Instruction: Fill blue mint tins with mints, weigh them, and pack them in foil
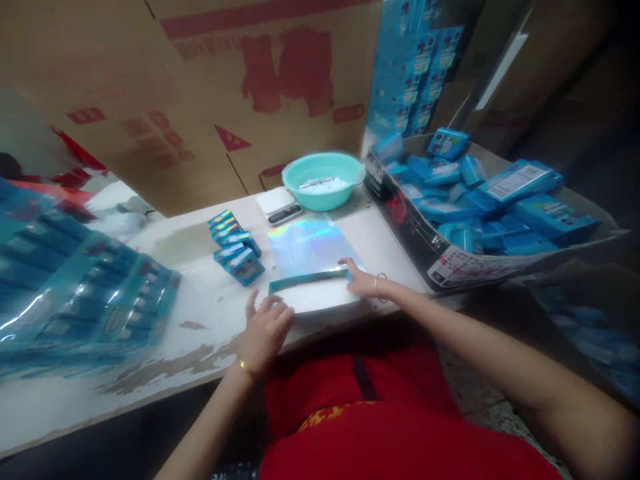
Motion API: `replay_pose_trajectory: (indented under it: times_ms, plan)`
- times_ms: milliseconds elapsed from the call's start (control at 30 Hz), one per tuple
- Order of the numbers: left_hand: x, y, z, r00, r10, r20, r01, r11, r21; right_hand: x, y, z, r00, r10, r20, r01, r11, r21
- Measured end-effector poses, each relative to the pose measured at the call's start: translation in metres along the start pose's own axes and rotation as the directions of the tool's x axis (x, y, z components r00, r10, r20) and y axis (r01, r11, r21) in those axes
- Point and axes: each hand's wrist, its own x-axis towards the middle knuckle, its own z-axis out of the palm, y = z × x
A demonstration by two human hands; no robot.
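Note:
A shiny holographic sheet point(307, 248) lies flat on the white table point(200, 287), with a teal strip along its near edge. My right hand point(364, 283) rests on the sheet's near right corner, fingers pressed flat on it. At the sheet's near left corner my left hand point(265, 328) hovers or touches the table edge with fingers spread, holding nothing. Several small blue boxes point(236, 247) lie in a loose row just left of the sheet.
A teal bowl point(323, 179) and a small white scale point(278, 203) stand behind the sheet. A cardboard box point(465, 263) full of blue boxes sits at the right. Wrapped packs of blue boxes point(80, 287) lie at the left. Cardboard cartons point(225, 87) wall off the back.

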Motion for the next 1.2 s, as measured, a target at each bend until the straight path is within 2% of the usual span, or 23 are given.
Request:
replay_pose_trajectory:
  times_ms: [100,167,233,333,400,433,467,500,567,600,633,700,767,800,900,1000,1067,1133,1167,1200]
  plan:
    - [-0.001,0.002,0.0,0.968,0.13,0.216,-0.121,0.991,-0.053,0.004,0.002,-0.008,0.997,-0.048,0.068,0.056,0.992,-0.112]
    - [0.0,0.005,-0.001,0.936,0.138,0.324,-0.125,0.99,-0.062,0.008,0.002,-0.013,0.994,-0.08,0.08,0.092,0.983,-0.16]
    - [0.002,0.01,-0.004,0.903,0.118,0.414,-0.108,0.993,-0.049,0.012,0.001,-0.019,0.991,-0.087,0.097,0.095,0.992,-0.088]
    - [0.008,0.014,-0.008,0.855,0.105,0.508,-0.082,0.994,-0.068,0.02,0.0,-0.027,0.984,-0.048,0.169,0.035,0.996,0.08]
    - [0.015,0.011,-0.008,0.84,0.088,0.535,-0.027,0.992,-0.121,0.025,0.004,-0.03,0.993,-0.073,0.087,0.064,0.993,0.099]
    - [0.018,0.008,-0.006,0.833,0.077,0.548,0.012,0.987,-0.158,0.027,0.007,-0.03,0.992,-0.127,-0.021,0.128,0.989,0.074]
    - [0.023,0.002,-0.004,0.822,0.072,0.565,0.052,0.978,-0.2,0.028,0.011,-0.027,0.966,-0.21,-0.148,0.217,0.976,0.032]
    - [0.027,-0.004,-0.001,0.807,0.077,0.586,0.088,0.965,-0.249,0.028,0.016,-0.023,0.914,-0.304,-0.267,0.31,0.95,-0.021]
    - [0.037,-0.018,0.005,0.769,0.125,0.627,0.14,0.924,-0.356,0.024,0.027,-0.011,0.775,-0.452,-0.442,0.447,0.886,-0.123]
    - [0.041,-0.024,0.008,0.751,0.157,0.642,0.157,0.901,-0.404,0.021,0.033,-0.003,0.725,-0.471,-0.503,0.476,0.87,-0.129]
    - [0.044,-0.029,0.01,0.735,0.185,0.652,0.17,0.881,-0.441,0.016,0.038,0.004,0.705,-0.442,-0.554,0.478,0.874,-0.089]
    - [0.047,-0.035,0.012,0.716,0.204,0.668,0.19,0.864,-0.467,0.007,0.047,0.015,0.733,-0.275,-0.622,0.416,0.905,0.09]
    - [0.046,-0.032,0.007,0.707,0.177,0.685,0.198,0.88,-0.432,-0.001,0.052,0.02,0.789,-0.121,-0.602,0.328,0.911,0.248]
    - [0.045,-0.027,0.004,0.702,0.156,0.695,0.203,0.891,-0.405,-0.005,0.054,0.021,0.817,-0.089,-0.569,0.294,0.914,0.278]
    - [0.038,0.0,-0.007,0.688,0.094,0.72,0.174,0.941,-0.289,-0.015,0.049,0.022,0.888,-0.088,-0.451,0.232,0.934,0.273]
    - [0.036,0.033,-0.01,0.729,0.055,0.682,0.077,0.984,-0.162,-0.027,0.033,0.03,0.953,-0.043,-0.299,0.167,0.901,0.4]
    - [0.038,0.046,-0.006,0.744,0.08,0.663,0.009,0.991,-0.13,-0.034,0.025,0.035,0.986,-0.038,-0.162,0.115,0.859,0.498]
    - [0.039,0.044,0.001,0.733,0.169,0.658,-0.081,0.983,-0.162,-0.035,0.026,0.035,0.99,-0.058,-0.129,0.114,0.868,0.482]
    - [0.038,0.038,0.005,0.729,0.23,0.644,-0.134,0.971,-0.195,-0.033,0.03,0.032,0.978,-0.111,-0.177,0.175,0.897,0.407]
    - [0.036,0.031,0.007,0.735,0.289,0.614,-0.182,0.955,-0.233,-0.029,0.036,0.029,0.946,-0.207,-0.249,0.275,0.919,0.283]
